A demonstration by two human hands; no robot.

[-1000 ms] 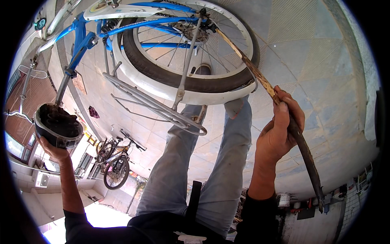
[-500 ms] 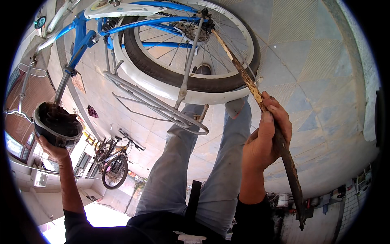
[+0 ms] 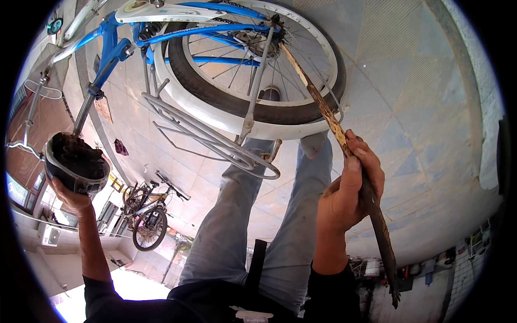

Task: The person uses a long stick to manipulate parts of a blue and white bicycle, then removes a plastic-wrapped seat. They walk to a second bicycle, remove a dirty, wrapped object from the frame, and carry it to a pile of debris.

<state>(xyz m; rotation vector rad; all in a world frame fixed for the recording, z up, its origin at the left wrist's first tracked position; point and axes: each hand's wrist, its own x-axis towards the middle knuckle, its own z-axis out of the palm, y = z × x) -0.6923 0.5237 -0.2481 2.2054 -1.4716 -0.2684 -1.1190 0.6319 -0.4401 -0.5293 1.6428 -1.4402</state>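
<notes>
My left hand [image 3: 70, 196] is cupped under a dark tub [image 3: 72, 178], fingers mostly hidden behind it, gripping from below. Tub tilted, mouth facing up toward me; dark lumpy stuff [image 3: 78, 155] inside. Tub sits out at far left, just in front of the lower end of a metal post [image 3: 84, 114] on the blue bike.

My right hand [image 3: 347, 188] is closed round a stick [image 3: 334, 124], thumb along the near side, fingers wrapped over the top. Stick slants: peeled, pale end up and left, bark-covered end down past my wrist to lower right. Pale end reaches the wheel hub [image 3: 277, 33], over the spokes; contact with the hub, can't tell.

Blue bike frame [image 3: 215, 31] across the top, wheel with black tyre [image 3: 207, 100] and white mudguard [image 3: 269, 131] in front of me. Grey rack [image 3: 210, 141] juts out below the mudguard, left of the stick. My jeans [image 3: 221, 231] under that, one dark shoe [image 3: 271, 94] seen through the spokes. Another bike [image 3: 152, 215] stands lower left, well apart, on the tiled floor [image 3: 377, 107].
</notes>
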